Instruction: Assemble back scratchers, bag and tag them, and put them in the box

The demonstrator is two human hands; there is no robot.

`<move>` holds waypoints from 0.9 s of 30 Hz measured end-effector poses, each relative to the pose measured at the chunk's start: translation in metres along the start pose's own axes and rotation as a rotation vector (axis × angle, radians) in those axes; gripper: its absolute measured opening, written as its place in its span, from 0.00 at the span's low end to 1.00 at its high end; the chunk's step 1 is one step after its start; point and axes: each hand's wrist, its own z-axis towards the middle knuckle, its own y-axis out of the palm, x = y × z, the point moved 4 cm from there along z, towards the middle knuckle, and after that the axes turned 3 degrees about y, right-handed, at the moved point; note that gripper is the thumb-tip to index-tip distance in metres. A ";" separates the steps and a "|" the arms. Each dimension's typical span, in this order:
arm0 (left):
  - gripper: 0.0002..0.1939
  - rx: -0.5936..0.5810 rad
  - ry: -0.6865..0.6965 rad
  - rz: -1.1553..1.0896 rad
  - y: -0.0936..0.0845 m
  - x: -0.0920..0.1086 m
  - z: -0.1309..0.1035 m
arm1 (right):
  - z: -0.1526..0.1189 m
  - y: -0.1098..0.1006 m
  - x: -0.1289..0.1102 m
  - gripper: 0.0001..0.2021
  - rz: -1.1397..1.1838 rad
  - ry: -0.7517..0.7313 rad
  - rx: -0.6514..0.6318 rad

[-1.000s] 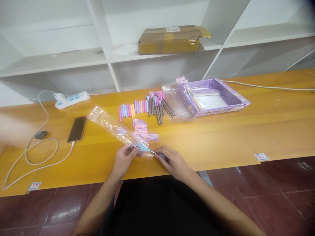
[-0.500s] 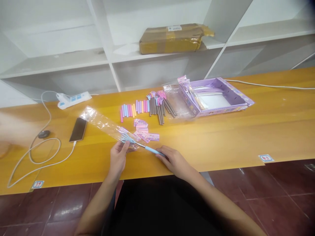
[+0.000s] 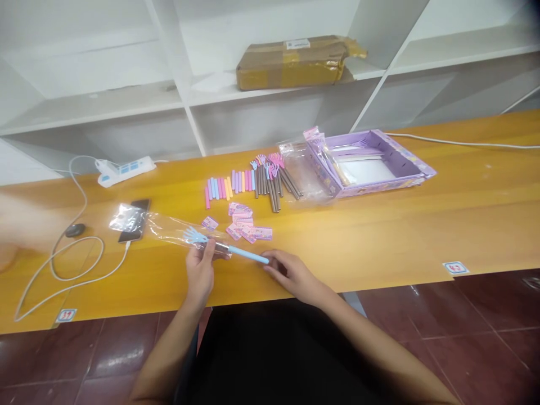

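My left hand (image 3: 201, 271) pinches the open end of a clear plastic bag (image 3: 162, 226) together with the shaft of a blue hand-shaped stick (image 3: 248, 254). The stick's blue fingers lie inside the bag, and its blue handle sticks out to the right. My right hand (image 3: 295, 274) has its fingertips closed at the handle's end. Beyond the hands lie pink printed cards (image 3: 244, 224), a row of coloured tubes (image 3: 219, 188) and a bunch of dark-handled hand-shaped sticks (image 3: 274, 183).
A purple box (image 3: 371, 163) with packaged items stands right of more clear bags (image 3: 297, 169). On the left are a phone (image 3: 141, 216), a black mouse (image 3: 75, 230), cables and a power strip (image 3: 126, 170). A taped carton (image 3: 295, 64) rests on the shelf.
The blue stick has slid further left into the bag, whose far end now covers part of the phone. A single card now shows apart from the pile.
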 end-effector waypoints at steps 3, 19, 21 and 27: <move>0.21 0.034 0.013 -0.027 -0.001 0.004 0.002 | 0.000 -0.002 0.001 0.10 0.099 0.021 0.006; 0.23 -0.359 -0.153 0.346 0.012 -0.011 -0.012 | 0.000 -0.001 0.001 0.10 0.163 0.050 0.015; 0.22 -0.451 -0.172 0.407 0.017 -0.011 -0.017 | 0.000 0.000 0.000 0.09 0.182 0.061 -0.003; 0.20 -0.684 -0.141 0.584 0.029 -0.015 -0.026 | 0.000 0.003 -0.002 0.11 0.145 0.082 -0.049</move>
